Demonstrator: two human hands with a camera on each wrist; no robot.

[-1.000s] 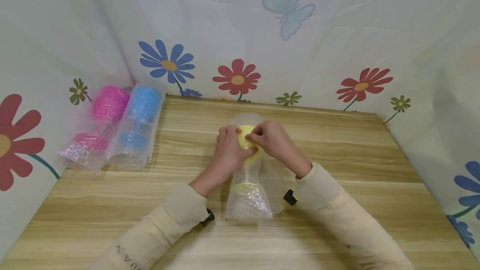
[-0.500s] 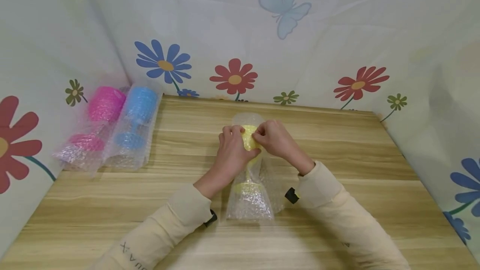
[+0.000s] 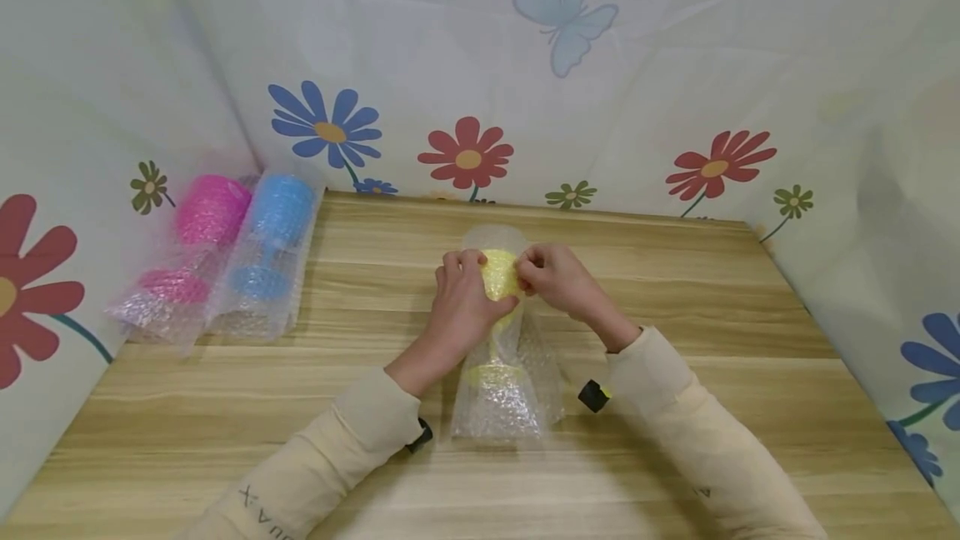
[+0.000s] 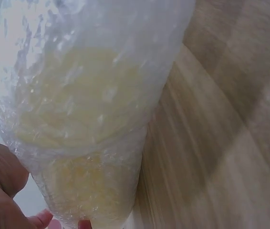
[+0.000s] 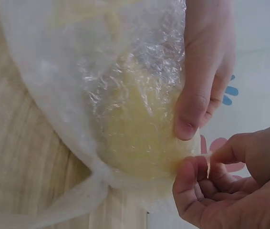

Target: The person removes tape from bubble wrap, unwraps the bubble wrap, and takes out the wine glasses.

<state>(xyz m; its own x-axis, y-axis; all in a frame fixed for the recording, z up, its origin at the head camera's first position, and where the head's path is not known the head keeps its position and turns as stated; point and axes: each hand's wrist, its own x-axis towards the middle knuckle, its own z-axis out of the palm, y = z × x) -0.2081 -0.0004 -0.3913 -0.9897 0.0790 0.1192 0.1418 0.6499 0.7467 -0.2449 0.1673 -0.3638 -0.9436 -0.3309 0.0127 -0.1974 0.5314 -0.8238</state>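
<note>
A yellow goblet-shaped cup (image 3: 499,275) wrapped in bubble wrap (image 3: 495,415) lies at the middle of the table, its wide cup part toward the back. My left hand (image 3: 461,298) grips the wrapped cup part from the left, thumb across the top. At the right side of the cup, my right hand (image 3: 558,280) pinches a small clear strip (image 5: 208,165) between thumb and forefinger. In the right wrist view the left thumb (image 5: 186,126) presses on the wrap just above that pinch. The left wrist view shows the yellow base through the bubble wrap (image 4: 85,100).
Two similar wrapped cups, one pink (image 3: 213,211) and one blue (image 3: 281,207), lie side by side at the table's back left corner. A white cloth wall (image 3: 420,40) with printed flowers encloses the wooden table (image 3: 675,298) at the back and sides.
My right hand has shifted from over the yellow cup to its right side, keeping its pinch. The left hand holds nearly the same place.
</note>
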